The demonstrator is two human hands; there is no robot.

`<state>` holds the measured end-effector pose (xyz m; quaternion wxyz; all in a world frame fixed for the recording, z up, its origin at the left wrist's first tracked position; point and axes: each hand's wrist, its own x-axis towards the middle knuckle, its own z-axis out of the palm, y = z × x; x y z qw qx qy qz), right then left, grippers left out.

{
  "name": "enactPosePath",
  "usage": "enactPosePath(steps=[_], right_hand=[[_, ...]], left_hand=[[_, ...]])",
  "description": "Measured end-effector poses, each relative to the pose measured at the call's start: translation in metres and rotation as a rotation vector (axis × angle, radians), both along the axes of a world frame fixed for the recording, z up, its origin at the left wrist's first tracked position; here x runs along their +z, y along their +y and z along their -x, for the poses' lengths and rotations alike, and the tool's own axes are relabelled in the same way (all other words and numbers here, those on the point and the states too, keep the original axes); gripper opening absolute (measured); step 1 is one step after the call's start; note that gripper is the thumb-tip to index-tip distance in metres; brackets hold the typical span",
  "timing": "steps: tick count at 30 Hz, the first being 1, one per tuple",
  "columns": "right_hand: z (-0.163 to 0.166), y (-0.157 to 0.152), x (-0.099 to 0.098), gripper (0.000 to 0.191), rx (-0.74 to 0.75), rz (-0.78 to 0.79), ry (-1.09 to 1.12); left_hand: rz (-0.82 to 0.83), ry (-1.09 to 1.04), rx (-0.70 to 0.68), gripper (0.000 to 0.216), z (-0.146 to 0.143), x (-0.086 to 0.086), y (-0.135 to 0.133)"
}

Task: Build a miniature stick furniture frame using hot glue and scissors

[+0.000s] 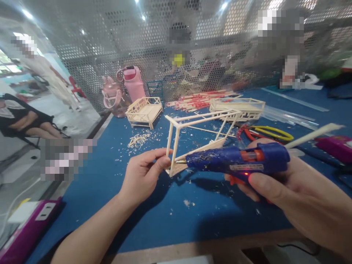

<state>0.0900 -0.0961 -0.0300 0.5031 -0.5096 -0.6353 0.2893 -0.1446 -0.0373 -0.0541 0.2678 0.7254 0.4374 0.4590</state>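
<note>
My left hand (147, 168) pinches the near corner of a wooden stick frame (178, 143), a box-shaped miniature built from thin pale sticks, and holds it tilted above the table. In my right hand (275, 187) is a blue hot glue gun (214, 159) with a small red light lit. Its metal nozzle points left and reaches to the frame's lower near corner, by my left thumb; whether the tip touches the wood I cannot tell. A pale glue stick (315, 135) juts from the gun's back end. The gun hides part of the frame's base.
Finished-looking miniature bench (145, 112) and another stick model (247, 108) stand behind on the blue table (132, 223). Red-tipped sticks (198, 101), wood scraps (140, 139), yellow-handled pliers (272, 132) and clear glue sticks (288, 119) lie around. Pink bottles (134, 84) stand by a perforated metal screen. People are nearby at left.
</note>
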Motion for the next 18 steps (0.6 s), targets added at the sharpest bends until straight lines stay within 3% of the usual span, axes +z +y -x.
enactPosePath(steps=[3,18], right_hand=[[-0.0006,0.0005,-0.002,0.016,0.013,-0.013,-0.007],[0.0004,0.0016,-0.0069,0.015,0.005,-0.048,-0.05]], left_hand=[[-0.007,-0.001,0.003,0.018,0.001,-0.0015,0.0005],[-0.024,0.003,0.008,0.016,0.0001,-0.0005,0.0003]])
